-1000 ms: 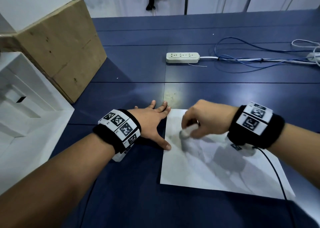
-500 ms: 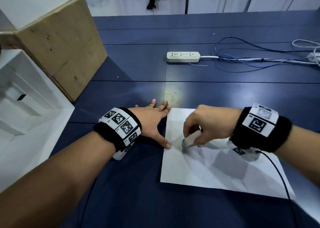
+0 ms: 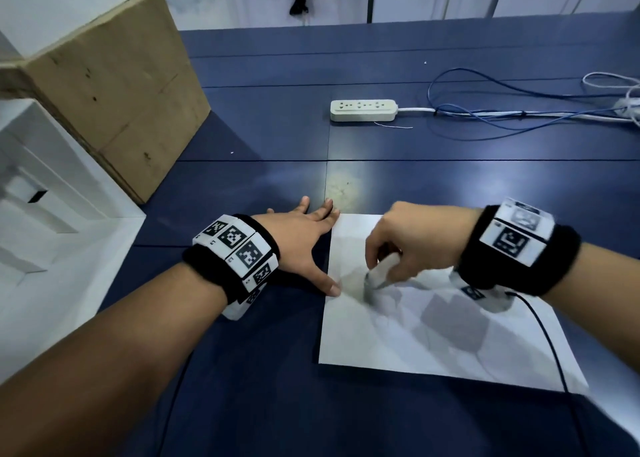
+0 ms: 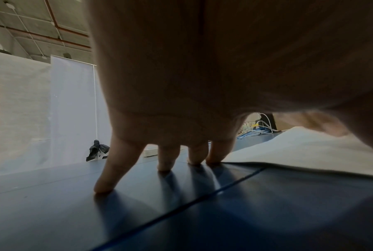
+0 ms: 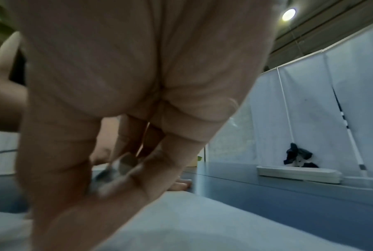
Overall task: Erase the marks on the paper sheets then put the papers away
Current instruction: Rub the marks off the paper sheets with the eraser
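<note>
A white paper sheet (image 3: 408, 332) lies on the blue table in front of me, also seen as the paper sheet (image 4: 299, 152) and the paper sheet (image 5: 181, 220). My right hand (image 3: 408, 245) grips a white eraser (image 3: 379, 274) and presses its tip on the sheet near the left edge. The eraser (image 5: 114, 171) shows blurred between thumb and fingers in the right wrist view. My left hand (image 3: 304, 245) lies flat with spread fingers (image 4: 108, 175) on the table, its thumb and one fingertip on the paper's left edge. No marks can be made out on the sheet.
A cardboard box (image 3: 114, 89) and a white shelf unit (image 3: 41, 214) stand at the left. A white power strip (image 3: 363, 110) with blue and white cables (image 3: 519, 110) lies further back. A thin black wire (image 3: 547, 345) runs over the paper's right part.
My right hand has slid the eraser down the sheet toward me, from near the top left to beside my left thumb. The left hand has stayed put.
</note>
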`<state>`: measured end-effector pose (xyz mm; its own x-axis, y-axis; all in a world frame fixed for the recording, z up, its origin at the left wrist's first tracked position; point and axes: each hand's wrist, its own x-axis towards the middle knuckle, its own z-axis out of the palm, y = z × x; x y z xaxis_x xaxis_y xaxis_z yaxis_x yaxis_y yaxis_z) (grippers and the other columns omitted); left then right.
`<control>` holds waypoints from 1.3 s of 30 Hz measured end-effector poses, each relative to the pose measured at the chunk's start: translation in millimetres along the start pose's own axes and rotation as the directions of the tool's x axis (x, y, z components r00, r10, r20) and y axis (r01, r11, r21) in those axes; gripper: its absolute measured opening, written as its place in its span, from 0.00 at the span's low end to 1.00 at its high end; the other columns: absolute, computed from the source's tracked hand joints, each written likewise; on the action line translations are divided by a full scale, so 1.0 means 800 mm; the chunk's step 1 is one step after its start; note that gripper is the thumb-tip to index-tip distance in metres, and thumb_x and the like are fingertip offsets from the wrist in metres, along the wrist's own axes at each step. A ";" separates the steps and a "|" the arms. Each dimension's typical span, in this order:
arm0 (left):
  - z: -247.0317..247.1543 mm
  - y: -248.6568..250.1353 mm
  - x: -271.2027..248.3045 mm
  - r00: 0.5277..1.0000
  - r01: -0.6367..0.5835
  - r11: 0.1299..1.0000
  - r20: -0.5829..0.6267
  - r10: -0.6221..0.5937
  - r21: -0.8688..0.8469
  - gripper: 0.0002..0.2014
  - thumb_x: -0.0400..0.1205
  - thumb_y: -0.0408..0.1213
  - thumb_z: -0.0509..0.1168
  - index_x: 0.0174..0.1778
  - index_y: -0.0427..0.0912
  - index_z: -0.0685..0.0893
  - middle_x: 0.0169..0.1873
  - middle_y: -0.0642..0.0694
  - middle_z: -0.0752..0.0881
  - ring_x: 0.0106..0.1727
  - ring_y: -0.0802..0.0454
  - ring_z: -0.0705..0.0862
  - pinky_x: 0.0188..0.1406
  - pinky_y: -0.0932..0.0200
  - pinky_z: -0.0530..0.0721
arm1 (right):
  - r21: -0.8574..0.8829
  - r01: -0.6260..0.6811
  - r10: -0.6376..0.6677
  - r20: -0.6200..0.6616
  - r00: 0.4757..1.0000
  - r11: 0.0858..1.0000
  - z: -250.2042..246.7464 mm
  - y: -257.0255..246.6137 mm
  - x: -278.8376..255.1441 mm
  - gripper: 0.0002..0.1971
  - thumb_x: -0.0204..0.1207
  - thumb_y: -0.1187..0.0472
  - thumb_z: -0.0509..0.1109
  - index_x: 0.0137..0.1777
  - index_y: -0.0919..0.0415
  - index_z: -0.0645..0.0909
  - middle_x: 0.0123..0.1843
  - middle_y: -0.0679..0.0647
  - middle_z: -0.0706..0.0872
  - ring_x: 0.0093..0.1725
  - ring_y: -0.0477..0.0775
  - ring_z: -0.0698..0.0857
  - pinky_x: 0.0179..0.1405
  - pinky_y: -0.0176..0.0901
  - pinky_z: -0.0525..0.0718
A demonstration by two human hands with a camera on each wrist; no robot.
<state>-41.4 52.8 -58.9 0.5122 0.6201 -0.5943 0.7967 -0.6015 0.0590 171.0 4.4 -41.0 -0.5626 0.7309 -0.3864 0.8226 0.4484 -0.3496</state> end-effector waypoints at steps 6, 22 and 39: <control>-0.001 0.000 0.000 1.000 0.001 1.000 -0.004 -0.001 -0.005 0.70 0.58 0.81 0.67 0.86 0.55 0.34 0.84 0.59 0.31 0.85 0.44 0.33 0.74 0.17 0.53 | 0.060 -0.172 0.182 -0.296 0.938 0.983 -0.019 0.035 0.031 0.04 0.72 0.57 0.75 0.46 0.54 0.85 0.31 0.48 0.90 0.26 0.45 0.89 0.39 0.50 0.91; 0.004 -0.003 0.000 0.998 -0.031 0.998 -0.055 0.028 -0.051 0.68 0.58 0.80 0.69 0.82 0.65 0.29 0.85 0.58 0.34 0.85 0.43 0.33 0.72 0.14 0.53 | 0.092 -0.205 0.224 -0.289 0.931 0.974 -0.018 0.038 0.026 0.04 0.70 0.60 0.74 0.44 0.53 0.85 0.31 0.46 0.90 0.28 0.45 0.89 0.41 0.50 0.90; 0.002 0.000 0.001 1.000 -0.007 1.000 -0.024 0.007 -0.014 0.66 0.59 0.79 0.69 0.84 0.63 0.36 0.84 0.57 0.32 0.85 0.43 0.32 0.73 0.16 0.53 | 0.096 -0.038 0.045 -0.067 0.997 0.995 -0.005 0.016 0.002 0.09 0.69 0.58 0.77 0.50 0.50 0.87 0.34 0.48 0.91 0.28 0.44 0.89 0.37 0.39 0.88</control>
<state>-41.6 52.4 -60.5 0.5250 0.6278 -0.5746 0.7976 -0.5986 0.0747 180.9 13.2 -42.5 -0.5185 0.7830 -0.3436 0.8317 0.3687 -0.4151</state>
